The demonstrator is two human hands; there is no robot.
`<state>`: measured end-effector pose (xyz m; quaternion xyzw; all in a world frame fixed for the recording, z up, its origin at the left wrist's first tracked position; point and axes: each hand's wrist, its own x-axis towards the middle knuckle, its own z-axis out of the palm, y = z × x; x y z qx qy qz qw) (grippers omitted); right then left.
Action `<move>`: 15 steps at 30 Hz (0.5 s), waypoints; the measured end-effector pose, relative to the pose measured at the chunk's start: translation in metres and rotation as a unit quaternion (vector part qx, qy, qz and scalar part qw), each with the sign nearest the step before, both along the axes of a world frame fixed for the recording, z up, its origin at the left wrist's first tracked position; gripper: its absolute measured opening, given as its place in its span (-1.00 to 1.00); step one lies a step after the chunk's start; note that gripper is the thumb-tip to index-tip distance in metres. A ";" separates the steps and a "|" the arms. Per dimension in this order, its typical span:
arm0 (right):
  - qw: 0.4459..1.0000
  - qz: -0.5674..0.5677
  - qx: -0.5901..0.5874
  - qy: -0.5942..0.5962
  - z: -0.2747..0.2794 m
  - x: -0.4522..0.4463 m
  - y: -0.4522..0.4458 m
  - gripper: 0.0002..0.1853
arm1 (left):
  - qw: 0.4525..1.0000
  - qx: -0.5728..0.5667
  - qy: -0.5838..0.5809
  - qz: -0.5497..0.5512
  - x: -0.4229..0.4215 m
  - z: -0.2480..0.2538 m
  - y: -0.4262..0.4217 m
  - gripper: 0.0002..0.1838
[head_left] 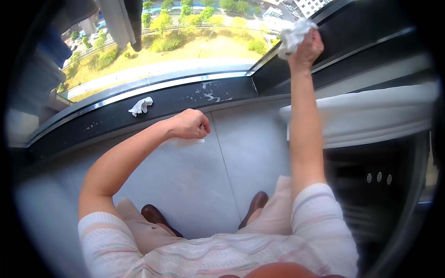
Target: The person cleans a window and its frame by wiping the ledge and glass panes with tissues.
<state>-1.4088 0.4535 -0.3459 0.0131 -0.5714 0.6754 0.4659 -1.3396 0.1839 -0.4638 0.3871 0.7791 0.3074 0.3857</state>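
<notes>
My right hand (308,50) is raised at the upper right, closed around a crumpled white tissue (293,38). The tissue is at the window's dark frame (340,34); whether it presses on the glass I cannot tell. Lower and toward the middle, my left hand (189,124) is closed above the floor. A thin white edge shows just under its fingers, but what it belongs to is unclear. A second crumpled tissue (141,106) lies on the dark window sill (174,95). To its right, white wet-looking smears (212,97) mark the sill.
Grey floor tiles (181,180) lie below, with my brown shoes (155,215) on them. White cloth (366,113) hangs over something dark at the right. Grey curtains (118,21) hang at the upper left. Trees and a road show through the window.
</notes>
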 end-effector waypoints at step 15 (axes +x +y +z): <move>0.809 0.500 0.206 -0.231 0.025 0.003 -0.126 -0.68 | 1.000 0.020 0.001 -0.011 0.015 0.011 -0.016 -0.74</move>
